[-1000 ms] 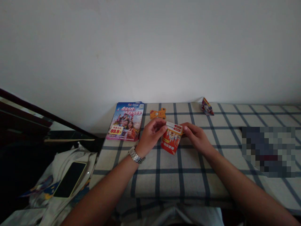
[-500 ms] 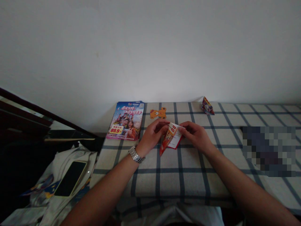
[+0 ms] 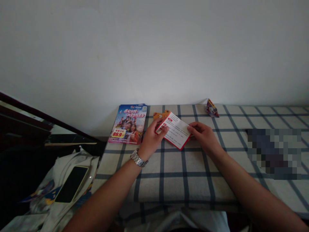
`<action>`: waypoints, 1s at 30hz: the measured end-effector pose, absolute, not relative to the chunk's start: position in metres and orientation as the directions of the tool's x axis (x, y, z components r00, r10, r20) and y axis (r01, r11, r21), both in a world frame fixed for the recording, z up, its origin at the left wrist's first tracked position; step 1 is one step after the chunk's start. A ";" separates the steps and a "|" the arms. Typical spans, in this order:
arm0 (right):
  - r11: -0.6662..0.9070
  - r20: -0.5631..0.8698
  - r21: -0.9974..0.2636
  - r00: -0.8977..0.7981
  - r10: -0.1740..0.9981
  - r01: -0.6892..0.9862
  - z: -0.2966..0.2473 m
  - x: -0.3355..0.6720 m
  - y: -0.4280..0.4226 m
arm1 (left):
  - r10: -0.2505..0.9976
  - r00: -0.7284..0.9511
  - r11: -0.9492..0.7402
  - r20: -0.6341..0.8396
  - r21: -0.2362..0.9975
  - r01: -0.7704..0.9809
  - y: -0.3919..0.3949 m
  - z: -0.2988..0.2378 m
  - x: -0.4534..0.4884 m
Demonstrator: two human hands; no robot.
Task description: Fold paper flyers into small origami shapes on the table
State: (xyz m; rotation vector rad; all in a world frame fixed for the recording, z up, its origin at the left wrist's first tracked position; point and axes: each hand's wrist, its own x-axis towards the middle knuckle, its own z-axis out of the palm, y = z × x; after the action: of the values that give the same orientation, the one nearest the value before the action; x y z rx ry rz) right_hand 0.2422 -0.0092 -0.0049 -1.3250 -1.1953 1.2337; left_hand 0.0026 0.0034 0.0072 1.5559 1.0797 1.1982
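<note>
Between my two hands is a folded paper leaflet (image 3: 177, 132), its white printed side with red labels and a red border facing me. My left hand (image 3: 155, 133) pinches its left edge, thumb on top and fingers underneath. At the opposite edge, my right hand (image 3: 202, 133) grips the leaflet between thumb and fingers. An orange bear cutout (image 3: 158, 115) lies just behind, partly covered by the leaflet and my left hand. A silver watch (image 3: 138, 158) circles my left wrist.
A stack of blue and pink flyers (image 3: 130, 122) lies left on the checked cloth (image 3: 173, 180). Near the wall stands a small folded paper piece (image 3: 211, 108). A pixelated dark item (image 3: 272, 154) is at right. A phone (image 3: 71, 184) rests on white bags (image 3: 89, 158) lower left.
The leaflet has turned from a folded orange face, partly raised, to its white printed side lying broad toward me. It now covers part of the bear. My right hand shifted slightly right.
</note>
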 end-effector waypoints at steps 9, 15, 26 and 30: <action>-0.157 -0.168 -0.984 -0.152 0.974 0.080 0.006 0.241 -0.014 | 0.938 0.197 -0.339 0.284 0.866 0.367 0.005 0.010 -0.004; -0.164 -0.192 -0.978 -0.245 0.950 0.132 0.007 0.241 -0.017 | 0.928 0.245 -0.358 0.280 0.849 0.388 0.002 0.009 -0.001; -0.093 -0.130 -0.976 -0.188 0.974 0.196 0.004 0.242 -0.014 | 0.929 0.297 -0.311 0.222 0.903 0.296 0.001 0.006 0.001; -0.112 -0.137 -0.981 -0.162 0.977 0.155 0.006 0.240 -0.016 | 0.922 0.311 -0.321 0.231 0.905 0.279 0.001 0.007 0.002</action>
State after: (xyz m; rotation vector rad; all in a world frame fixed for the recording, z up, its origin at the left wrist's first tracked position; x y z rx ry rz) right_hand 0.2401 -0.0155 0.0055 -1.3264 -1.3858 1.3600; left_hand 0.0015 0.0005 0.0071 1.7858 1.0788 1.0234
